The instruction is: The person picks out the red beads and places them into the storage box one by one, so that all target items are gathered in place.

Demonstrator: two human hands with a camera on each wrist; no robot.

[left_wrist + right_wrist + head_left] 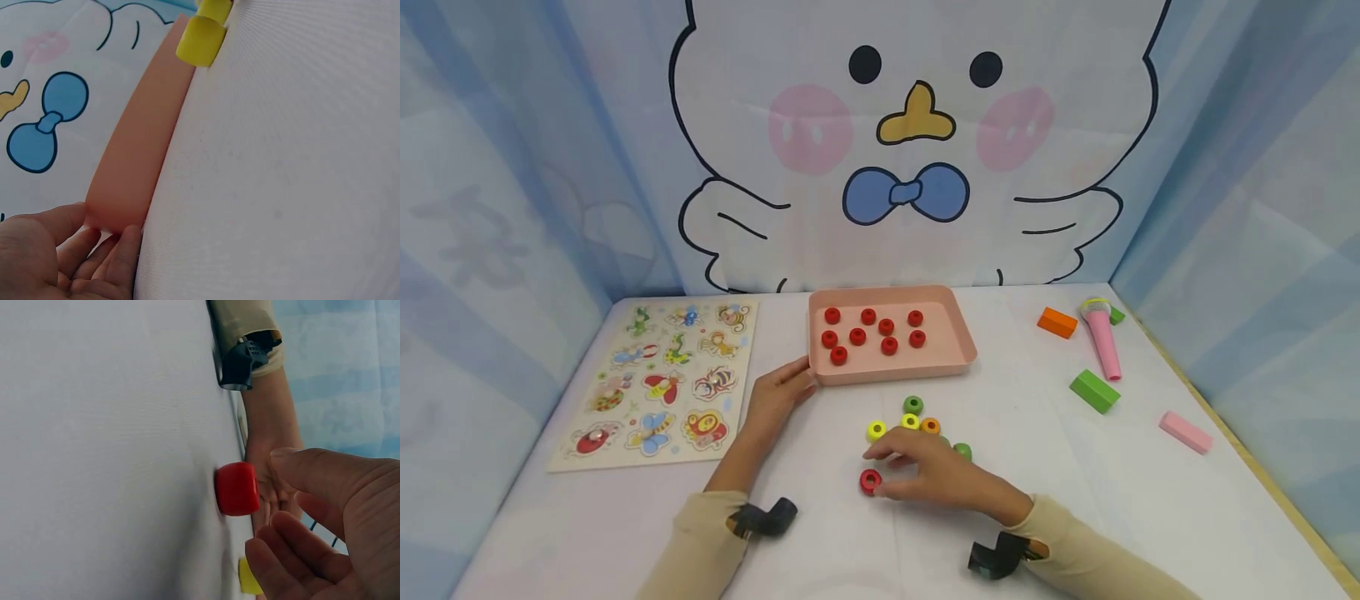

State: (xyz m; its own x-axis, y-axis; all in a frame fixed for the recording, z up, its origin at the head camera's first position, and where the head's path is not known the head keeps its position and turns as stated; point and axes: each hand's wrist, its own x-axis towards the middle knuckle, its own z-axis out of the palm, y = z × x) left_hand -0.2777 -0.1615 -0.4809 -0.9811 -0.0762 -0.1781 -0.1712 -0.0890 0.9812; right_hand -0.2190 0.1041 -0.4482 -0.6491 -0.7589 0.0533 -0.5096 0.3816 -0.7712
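Observation:
A pink tray point(940, 333) with several red beads point(886, 327) in it stands at the back middle of the table. My left hand point(778, 396) holds the tray's near left corner; in the left wrist view its thumb is at the rim and the fingers at the lower edge. One red bead point(870, 482) lies on the table in front. Beside it hovers my right hand point(928, 471), thumb and fingers apart. In the right wrist view the gap between that red bead point(237, 489) and the fingertips shows, with nothing held.
Loose yellow point(876, 431), orange point(930, 426) and green beads point(913, 405) lie beyond my right hand, some partly hidden. An insect puzzle board point(658, 383) lies left. To the right are a pink toy microphone point(1103, 342), an orange block point(1057, 322), a green block point(1094, 391) and a pink block point(1186, 432).

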